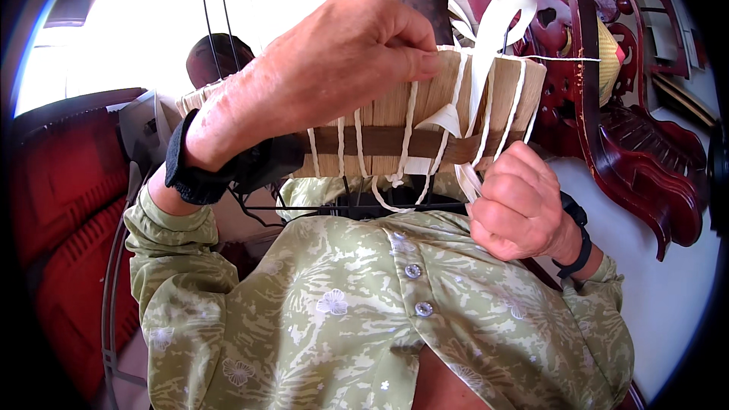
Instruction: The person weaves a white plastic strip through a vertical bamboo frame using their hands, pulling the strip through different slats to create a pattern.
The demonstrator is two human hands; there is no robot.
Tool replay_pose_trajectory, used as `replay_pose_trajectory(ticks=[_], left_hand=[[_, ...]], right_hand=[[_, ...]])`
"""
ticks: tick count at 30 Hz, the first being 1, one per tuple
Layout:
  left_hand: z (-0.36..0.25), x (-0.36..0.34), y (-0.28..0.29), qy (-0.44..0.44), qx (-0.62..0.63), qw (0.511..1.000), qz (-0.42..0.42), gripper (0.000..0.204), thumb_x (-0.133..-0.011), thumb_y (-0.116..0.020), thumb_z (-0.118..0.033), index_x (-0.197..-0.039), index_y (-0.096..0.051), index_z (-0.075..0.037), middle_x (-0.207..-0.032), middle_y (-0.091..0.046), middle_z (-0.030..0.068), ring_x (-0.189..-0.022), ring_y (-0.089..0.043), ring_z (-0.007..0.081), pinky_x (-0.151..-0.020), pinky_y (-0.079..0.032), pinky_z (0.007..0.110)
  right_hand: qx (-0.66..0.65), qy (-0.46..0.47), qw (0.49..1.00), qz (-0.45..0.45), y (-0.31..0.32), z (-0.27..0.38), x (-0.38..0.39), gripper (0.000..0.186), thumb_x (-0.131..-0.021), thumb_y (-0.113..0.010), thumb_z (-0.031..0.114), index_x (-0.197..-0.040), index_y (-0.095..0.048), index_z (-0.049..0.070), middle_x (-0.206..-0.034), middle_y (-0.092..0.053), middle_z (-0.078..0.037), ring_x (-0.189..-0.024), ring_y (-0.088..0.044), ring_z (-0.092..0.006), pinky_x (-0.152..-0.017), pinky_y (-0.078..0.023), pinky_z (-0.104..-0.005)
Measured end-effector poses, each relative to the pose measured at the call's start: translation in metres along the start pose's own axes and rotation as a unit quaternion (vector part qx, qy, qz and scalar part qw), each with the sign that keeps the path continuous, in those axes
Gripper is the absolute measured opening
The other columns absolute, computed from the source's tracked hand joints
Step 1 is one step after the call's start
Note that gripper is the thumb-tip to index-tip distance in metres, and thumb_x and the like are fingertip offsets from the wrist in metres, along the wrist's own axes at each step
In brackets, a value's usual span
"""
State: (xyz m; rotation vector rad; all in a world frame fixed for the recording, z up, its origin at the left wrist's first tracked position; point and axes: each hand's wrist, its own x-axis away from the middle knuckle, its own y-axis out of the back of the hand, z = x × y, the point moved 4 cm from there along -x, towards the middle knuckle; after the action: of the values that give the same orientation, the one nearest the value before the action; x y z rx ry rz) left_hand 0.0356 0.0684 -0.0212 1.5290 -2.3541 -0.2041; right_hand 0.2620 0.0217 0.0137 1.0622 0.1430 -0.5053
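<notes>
Pale slatted block [387,110] crosswise before the chest, white cords [410,118] looped round it. Right hand [520,201] clenched on the tail of a white strip [481,68], just below the block's right end. Left hand [349,57] bent over the top edge, thumb and fingers together — hard to tell whether on a cord. Best to draw the strip down evenly, flat and untwisted — and to steady the block with the left against tipping.

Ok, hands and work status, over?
Left hand at top of pale bundle. Right hand closed, white strip meeting it. Bundle corded; left hand blocks part.
</notes>
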Motion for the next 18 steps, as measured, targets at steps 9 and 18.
replay_pose_trajectory(ticks=[9,18], left_hand=[[0.001,0.0,0.001,0.008,-0.024,1.0,-0.003,0.021,-0.101,-0.065,-0.017,-0.091,-0.067,0.001,-0.075,-0.055,-0.0062,-0.074,-0.046,0.0027,-0.067,-0.04,0.024],[-0.004,0.004,-0.002,-0.001,-0.03,0.999,-0.013,0.02,-0.099,-0.066,-0.016,-0.096,-0.068,0.004,-0.075,-0.058,-0.002,-0.074,-0.049,0.0051,-0.066,-0.043,0.026]], right_hand=[[0.034,0.005,0.999,0.002,-0.005,0.002,-0.001,0.024,-0.053,-0.07,0.01,-0.071,-0.054,0.009,-0.075,-0.04,-0.003,-0.069,-0.051,-0.0215,-0.059,-0.039,-0.0341],[0.147,0.057,0.981,0.109,-0.01,0.011,0.0,0.021,-0.057,-0.066,0.017,-0.068,-0.048,0.016,-0.075,-0.037,0.0,-0.071,-0.049,-0.0164,-0.062,-0.037,-0.0316]])
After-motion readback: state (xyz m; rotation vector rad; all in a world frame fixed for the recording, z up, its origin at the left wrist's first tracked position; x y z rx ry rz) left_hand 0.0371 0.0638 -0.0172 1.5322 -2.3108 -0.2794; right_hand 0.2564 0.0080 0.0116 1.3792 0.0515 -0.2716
